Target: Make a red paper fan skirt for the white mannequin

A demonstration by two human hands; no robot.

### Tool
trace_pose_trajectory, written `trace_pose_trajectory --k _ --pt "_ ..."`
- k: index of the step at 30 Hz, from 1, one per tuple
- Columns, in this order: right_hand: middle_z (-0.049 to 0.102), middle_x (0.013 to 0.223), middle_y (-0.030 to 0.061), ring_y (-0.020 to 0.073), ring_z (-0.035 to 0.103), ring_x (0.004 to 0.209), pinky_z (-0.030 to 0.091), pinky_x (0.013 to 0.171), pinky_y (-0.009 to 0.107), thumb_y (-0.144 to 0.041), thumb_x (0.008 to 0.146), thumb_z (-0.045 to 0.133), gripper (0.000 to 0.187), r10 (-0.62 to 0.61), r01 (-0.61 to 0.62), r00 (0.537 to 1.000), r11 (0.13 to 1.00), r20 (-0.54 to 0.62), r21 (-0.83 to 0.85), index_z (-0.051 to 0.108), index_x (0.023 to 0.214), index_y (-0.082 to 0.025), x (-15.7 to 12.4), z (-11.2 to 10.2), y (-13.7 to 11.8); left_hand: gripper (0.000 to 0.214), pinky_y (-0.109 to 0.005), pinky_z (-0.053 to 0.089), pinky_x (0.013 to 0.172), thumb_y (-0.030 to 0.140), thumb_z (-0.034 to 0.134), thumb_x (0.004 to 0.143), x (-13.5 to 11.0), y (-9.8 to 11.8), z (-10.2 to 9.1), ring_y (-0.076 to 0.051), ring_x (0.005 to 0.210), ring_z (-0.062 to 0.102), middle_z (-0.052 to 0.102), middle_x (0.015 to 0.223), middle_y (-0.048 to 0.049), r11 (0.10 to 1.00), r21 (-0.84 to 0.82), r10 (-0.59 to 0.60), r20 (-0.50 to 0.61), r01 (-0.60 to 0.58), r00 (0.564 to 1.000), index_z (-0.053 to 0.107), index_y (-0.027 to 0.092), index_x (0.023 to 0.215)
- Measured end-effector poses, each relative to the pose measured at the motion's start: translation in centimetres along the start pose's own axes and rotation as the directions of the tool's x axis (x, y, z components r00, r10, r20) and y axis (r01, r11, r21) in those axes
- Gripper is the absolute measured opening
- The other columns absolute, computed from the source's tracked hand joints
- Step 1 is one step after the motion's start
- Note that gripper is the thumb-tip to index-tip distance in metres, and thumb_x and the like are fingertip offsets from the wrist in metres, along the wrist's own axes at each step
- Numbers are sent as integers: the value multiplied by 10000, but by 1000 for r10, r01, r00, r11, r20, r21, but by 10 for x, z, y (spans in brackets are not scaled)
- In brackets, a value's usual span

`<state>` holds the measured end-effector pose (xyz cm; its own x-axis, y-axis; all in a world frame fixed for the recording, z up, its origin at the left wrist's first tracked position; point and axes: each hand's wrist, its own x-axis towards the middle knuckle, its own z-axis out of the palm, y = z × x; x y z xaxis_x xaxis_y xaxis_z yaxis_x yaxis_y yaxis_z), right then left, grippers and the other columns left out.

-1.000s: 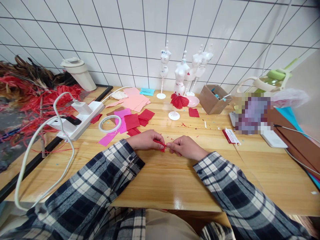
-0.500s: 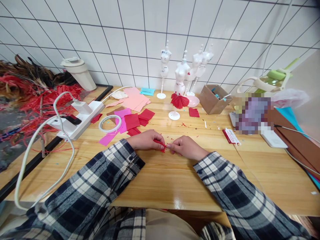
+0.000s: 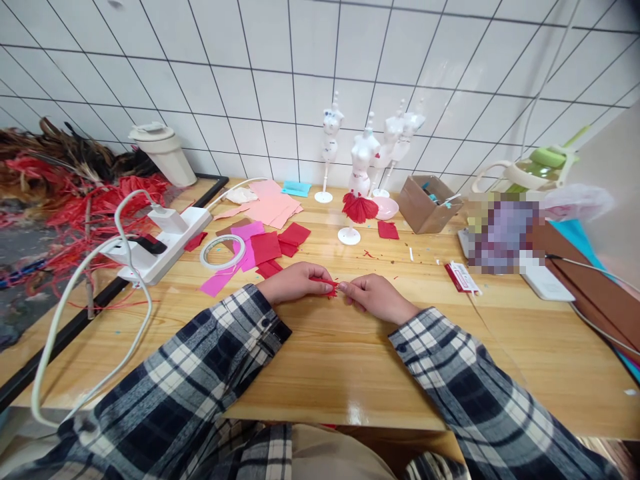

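A small piece of red crepe paper (image 3: 331, 289) with a frayed edge is pinched in my left hand (image 3: 294, 283), just above the wooden table. My right hand (image 3: 379, 298) is closed, its thumb and fingertip pressed together at the paper's right edge; the fingers cover part of it. Red paper squares (image 3: 265, 247) lie beyond my left hand, overlapping strips of magenta paper (image 3: 216, 283). Farther back, a white miniature mannequin (image 3: 365, 148) on a round base wears a pleated red paper skirt (image 3: 360, 209).
A tape roll (image 3: 202, 252) lies left of the paper squares, near a white power strip (image 3: 175, 241) with looping cables. Pink paper sheets (image 3: 275, 205), a small cardboard box (image 3: 424, 212) and more mannequins stand or lie toward the tiled wall. A white power bank (image 3: 547, 280) is at right.
The view has tilted slightly upward. Both hands stay at the red crepe paper, and its frayed edge is turned more into view between the fingertips.
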<state>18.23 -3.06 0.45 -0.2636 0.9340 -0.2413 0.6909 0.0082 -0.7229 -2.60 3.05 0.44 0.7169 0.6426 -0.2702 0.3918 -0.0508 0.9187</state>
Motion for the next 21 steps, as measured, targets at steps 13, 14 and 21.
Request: trace_pose_trajectory --k 13,14,21 --pt "626 537 2 120 543 526 348 571 236 -624 898 375 575 -12 12 993 1000 -121 -8 671 674 -185 2 8 -1 330 -251 415 683 471 670 725 2 4 8 -141 711 557 651 767 -3 999 -20 -42 -115 40 992 647 154 811" --pt "625 536 3 120 543 526 349 573 237 -621 900 374 574 -9 9 992 1000 -124 -3 669 672 -185 2 8 -1 331 -252 415 684 471 666 728 2 4 9 -142 713 557 652 772 -5 999 -10 -41 -113 41 993 651 153 818" --pt "594 496 -9 117 531 500 360 578 237 -590 905 396 545 10 -7 992 1000 -129 20 649 634 -190 3 7 -1 334 -249 415 673 475 667 722 2 5 9 -145 711 559 652 761 -1 999 -16 -47 -115 45 992 654 156 819"
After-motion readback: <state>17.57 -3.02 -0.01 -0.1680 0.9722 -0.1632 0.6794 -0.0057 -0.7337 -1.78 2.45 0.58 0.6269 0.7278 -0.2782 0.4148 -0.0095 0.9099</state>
